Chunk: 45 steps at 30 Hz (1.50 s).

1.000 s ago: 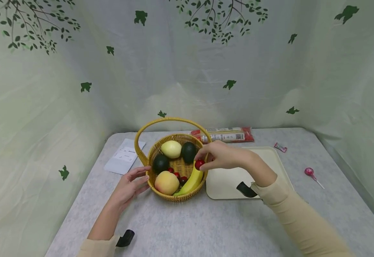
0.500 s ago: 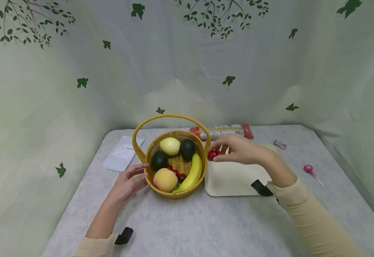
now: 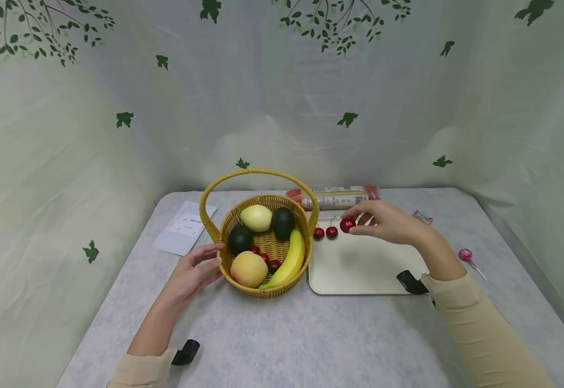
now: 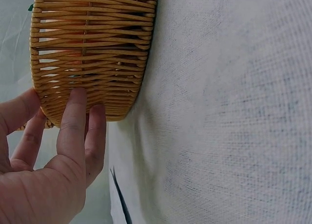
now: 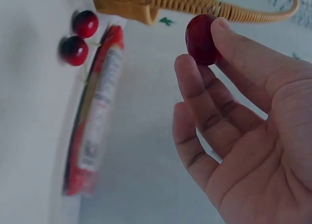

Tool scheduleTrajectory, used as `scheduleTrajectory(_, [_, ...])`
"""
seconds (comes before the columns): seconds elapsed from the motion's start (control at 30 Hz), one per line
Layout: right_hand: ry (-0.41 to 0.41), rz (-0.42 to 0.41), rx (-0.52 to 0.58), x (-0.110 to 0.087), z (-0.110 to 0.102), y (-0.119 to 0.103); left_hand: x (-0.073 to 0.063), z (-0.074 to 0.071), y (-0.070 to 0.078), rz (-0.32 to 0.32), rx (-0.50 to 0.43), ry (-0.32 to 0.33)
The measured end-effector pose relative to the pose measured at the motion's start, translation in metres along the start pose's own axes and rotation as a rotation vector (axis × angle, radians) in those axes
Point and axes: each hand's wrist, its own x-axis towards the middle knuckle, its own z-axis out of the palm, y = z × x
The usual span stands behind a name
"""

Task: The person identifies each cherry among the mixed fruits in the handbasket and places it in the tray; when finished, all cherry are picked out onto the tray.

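Observation:
In the head view, my right hand [image 3: 383, 222] pinches a dark red cherry [image 3: 347, 224] between thumb and fingertips above the cream tray [image 3: 359, 269]. Two more cherries [image 3: 332, 232] with stems lie at the tray's back left corner; the right wrist view shows both cherries [image 5: 74, 50] too. Left of the tray stands a yellow wicker basket [image 3: 272, 293]. My left hand [image 3: 192, 277] touches its left side with extended fingers, seen against the weave in the left wrist view. Inside are a peach [image 3: 249, 269], a banana [image 3: 289, 264], a lemon [image 3: 256, 218], two dark green avocado-like fruits [image 3: 240, 240] and several cherries.
A red-and-clear long packet [image 3: 340, 198] lies behind the tray. To the right are a small pink wrapped candy [image 3: 423, 217] and a lollipop [image 3: 466, 255]. A white paper [image 3: 181, 229] lies left of the basket, whose tall handle [image 3: 257, 171] arches over it.
My right hand has carried its cherry rightward from over the basket to above the tray. Two cherries on the tray now show beside it. The left hand has stayed at the basket.

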Motion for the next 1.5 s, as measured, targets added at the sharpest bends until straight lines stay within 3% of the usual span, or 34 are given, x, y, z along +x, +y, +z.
scheduleTrajectory(0.37, [0.055,0.166,0.031,0.01,0.014,0.063,0.002,0.0,0.003,-0.01,0.005,0.008])
scheduleTrajectory(0.6, [0.047,0.133,0.055,0.025,0.031,0.086,0.002,-0.001,0.001,-0.017,0.011,0.01])
scheduleTrajectory(1.0, [0.014,0.114,0.082,0.04,0.049,0.095,0.001,0.0,0.0,-0.022,0.0,0.004])
scheduleTrajectory(1.5, [-0.009,0.131,0.054,0.047,0.054,0.094,0.001,0.0,0.0,-0.017,0.007,0.006])
